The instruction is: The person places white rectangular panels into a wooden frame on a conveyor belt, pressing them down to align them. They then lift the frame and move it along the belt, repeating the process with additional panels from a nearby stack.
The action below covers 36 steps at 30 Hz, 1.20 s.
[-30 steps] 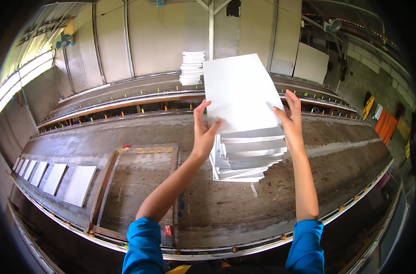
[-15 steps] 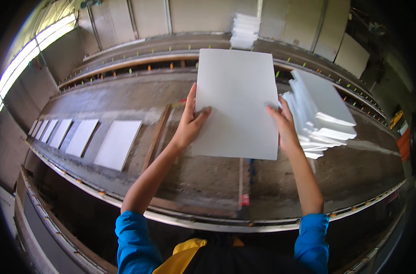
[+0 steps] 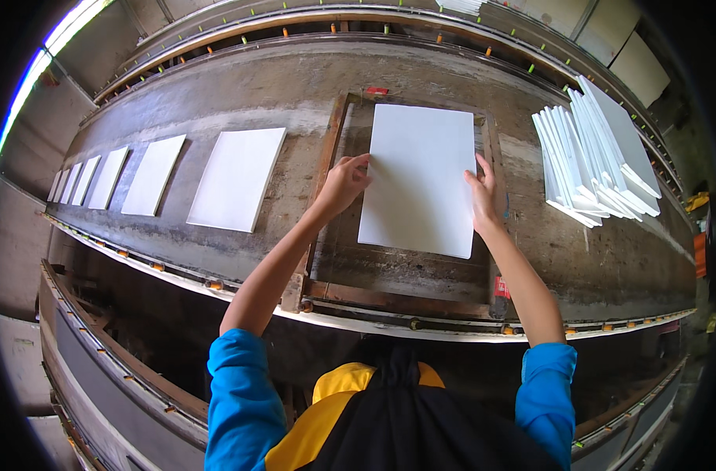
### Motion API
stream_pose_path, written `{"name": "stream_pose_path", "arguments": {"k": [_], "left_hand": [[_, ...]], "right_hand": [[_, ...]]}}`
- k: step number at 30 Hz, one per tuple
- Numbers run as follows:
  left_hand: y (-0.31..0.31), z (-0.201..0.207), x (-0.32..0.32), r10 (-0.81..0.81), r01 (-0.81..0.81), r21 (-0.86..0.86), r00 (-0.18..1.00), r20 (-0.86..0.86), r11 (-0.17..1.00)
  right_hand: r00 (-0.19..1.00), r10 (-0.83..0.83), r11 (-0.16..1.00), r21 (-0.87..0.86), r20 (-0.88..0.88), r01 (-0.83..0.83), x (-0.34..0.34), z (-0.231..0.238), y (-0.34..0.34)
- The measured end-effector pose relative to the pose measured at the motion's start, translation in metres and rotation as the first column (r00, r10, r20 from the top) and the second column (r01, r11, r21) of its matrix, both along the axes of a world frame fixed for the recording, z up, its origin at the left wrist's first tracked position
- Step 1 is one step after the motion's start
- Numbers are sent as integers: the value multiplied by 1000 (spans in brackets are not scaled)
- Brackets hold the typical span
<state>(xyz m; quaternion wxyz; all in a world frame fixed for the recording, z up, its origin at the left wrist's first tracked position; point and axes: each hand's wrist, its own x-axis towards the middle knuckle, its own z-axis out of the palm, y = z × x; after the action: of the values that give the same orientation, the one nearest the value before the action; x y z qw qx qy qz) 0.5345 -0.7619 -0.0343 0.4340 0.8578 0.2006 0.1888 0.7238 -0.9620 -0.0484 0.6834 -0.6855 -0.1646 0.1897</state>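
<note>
A white rectangular panel [image 3: 419, 180] is between my two hands, over the area inside a dark wooden frame [image 3: 334, 149] on the long table. My left hand [image 3: 344, 186] pinches its left edge with thumb and fingertips. On the opposite edge, my right hand [image 3: 484, 192] grips with the thumb on the top face and the fingers along the side. Whether the panel's underside touches the table surface cannot be made out. The frame's near bar [image 3: 397, 300] shows below the panel.
Several similar white panels [image 3: 237, 179] lie spaced in a row to the left. A leaning, uneven stack of white panels [image 3: 601, 157] stands at the right. Red pieces [image 3: 501, 286] sit by the frame. The table's near rail [image 3: 421, 333] carries small orange pegs.
Both hands have lowered the panel toward the table, inside the wooden frame. My view has shifted, so the row and the stack appear in different places.
</note>
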Motion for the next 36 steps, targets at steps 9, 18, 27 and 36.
{"name": "stream_pose_path", "arguments": {"k": [9,18,27,36], "left_hand": [[16,-39,-8,46,-46,63,999,-1,997],[-2,-26,-25,36,-8,264,994,-102,965],[-1,-36,-25,30,5,260,991,-129,966],[-4,-44,-21,53,-20,243,990,-132,970]], "right_hand": [[998,-48,991,-123,-34,44,-14,-27,33],[999,-14,998,-62,-42,12,-17,-43,37],[997,-39,998,-54,-70,36,-23,-55,39],[997,-69,995,-71,-21,67,-16,-68,33]]}}
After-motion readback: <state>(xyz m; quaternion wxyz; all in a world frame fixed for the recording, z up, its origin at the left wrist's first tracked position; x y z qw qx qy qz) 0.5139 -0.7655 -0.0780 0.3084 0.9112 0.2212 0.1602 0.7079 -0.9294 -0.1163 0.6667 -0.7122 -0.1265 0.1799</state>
